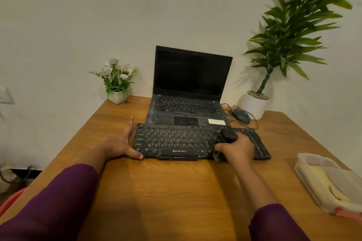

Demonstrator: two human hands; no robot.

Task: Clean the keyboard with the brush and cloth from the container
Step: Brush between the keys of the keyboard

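The keyboard (199,143) lies on the table (166,188), just in front of the laptop (190,92). The left hand (121,143) rests flat against its left edge, fingers spread, holding nothing. The right hand (235,148) has its fingers closed around the black brush (227,136), over the right side of the keys. The container (331,180), with a yellow cloth (321,178) inside, stands at the right.
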